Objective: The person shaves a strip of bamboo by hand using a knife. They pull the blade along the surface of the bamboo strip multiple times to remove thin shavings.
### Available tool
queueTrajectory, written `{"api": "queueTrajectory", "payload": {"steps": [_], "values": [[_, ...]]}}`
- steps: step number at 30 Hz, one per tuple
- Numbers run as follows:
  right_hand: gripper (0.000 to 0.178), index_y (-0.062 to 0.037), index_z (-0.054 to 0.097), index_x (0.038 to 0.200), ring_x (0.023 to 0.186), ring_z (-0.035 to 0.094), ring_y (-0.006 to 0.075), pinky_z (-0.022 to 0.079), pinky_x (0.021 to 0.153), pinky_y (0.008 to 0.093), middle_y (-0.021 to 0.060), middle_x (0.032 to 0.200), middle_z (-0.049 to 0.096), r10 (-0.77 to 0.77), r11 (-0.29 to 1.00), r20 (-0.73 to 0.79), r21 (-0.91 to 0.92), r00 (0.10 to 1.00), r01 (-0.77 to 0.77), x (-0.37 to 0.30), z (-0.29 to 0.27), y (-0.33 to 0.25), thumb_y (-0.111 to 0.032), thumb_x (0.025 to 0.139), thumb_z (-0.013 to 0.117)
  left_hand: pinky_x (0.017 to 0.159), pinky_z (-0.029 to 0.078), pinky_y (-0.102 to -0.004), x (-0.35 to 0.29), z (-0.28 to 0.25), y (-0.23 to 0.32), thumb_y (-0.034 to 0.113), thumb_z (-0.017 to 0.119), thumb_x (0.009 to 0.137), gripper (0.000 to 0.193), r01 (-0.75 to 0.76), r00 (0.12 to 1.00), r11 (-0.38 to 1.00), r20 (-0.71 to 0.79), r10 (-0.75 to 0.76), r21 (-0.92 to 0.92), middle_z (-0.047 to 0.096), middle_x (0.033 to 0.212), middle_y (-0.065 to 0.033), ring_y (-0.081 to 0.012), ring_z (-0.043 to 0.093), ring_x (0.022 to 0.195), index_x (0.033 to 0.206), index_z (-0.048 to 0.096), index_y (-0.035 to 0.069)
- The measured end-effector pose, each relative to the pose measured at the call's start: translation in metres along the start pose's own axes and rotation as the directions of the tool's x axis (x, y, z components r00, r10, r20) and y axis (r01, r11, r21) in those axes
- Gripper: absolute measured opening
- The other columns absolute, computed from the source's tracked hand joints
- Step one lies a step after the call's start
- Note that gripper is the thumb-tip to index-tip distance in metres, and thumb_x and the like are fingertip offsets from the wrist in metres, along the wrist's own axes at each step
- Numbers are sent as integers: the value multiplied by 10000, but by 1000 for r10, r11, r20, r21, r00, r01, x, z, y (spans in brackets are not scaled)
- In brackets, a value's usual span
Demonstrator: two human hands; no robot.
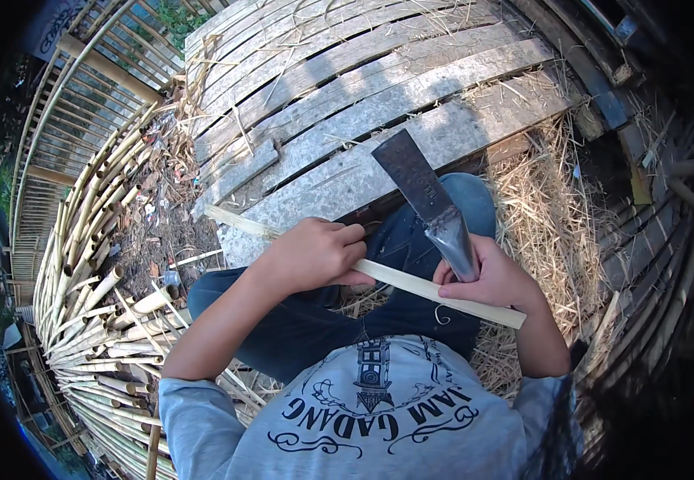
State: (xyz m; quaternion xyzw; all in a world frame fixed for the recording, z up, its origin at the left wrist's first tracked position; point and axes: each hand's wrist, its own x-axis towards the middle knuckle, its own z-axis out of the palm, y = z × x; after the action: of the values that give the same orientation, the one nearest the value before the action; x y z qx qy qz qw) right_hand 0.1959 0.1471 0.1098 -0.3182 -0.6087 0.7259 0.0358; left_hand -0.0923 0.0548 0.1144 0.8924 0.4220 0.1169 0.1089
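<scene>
Bamboo strip point(411, 284) is slanting over the lap point(275, 344); I'm judging it light, springy, splintery, best held mid-length. Left grip point(315, 254) is grasping it; right grip point(492, 276) is clasping the heavier-looking blade point(415, 180) by its socket point(455, 244).

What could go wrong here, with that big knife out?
The right hand holds the knife above the legs, so a slip might cut them. The left hand, bare on the strip, could be nicked if the blade swings toward it. The strip might also leave splinters in bare skin.
</scene>
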Motion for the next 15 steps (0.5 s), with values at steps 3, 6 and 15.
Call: {"api": "queueTrajectory", "payload": {"steps": [3,6,15], "values": [[397,7,555,1112,766,650,96,533,662,245,53,862,668,0,999,57,-34,998,2,-20,-53,-17,-55,791,780,530,502,-403,8,7,10,470,609,887,447,115,992,991,58,-111,-63,535,702,-85,-290,621,602,763,523,49],[336,3,577,1086,649,621,90,508,565,242,25,775,640,54,963,-325,-234,944,-135,-55,-89,-38,-76,815,760,539,495,-428,8,4,11,460,620,889,440,253,967,952,47,-249,-171,570,670,-108,-331,610,583,783,514,46],[177,-7,586,1013,628,448,61,354,559,247,-8,704,530,-467,841,-828,-525,311,-133,-92,-81,-4,-158,931,630,610,389,-310,47,10,26,291,586,980,296,547,750,412,208,-628,-728,452,680,-30,-115,426,660,925,485,19]]}}
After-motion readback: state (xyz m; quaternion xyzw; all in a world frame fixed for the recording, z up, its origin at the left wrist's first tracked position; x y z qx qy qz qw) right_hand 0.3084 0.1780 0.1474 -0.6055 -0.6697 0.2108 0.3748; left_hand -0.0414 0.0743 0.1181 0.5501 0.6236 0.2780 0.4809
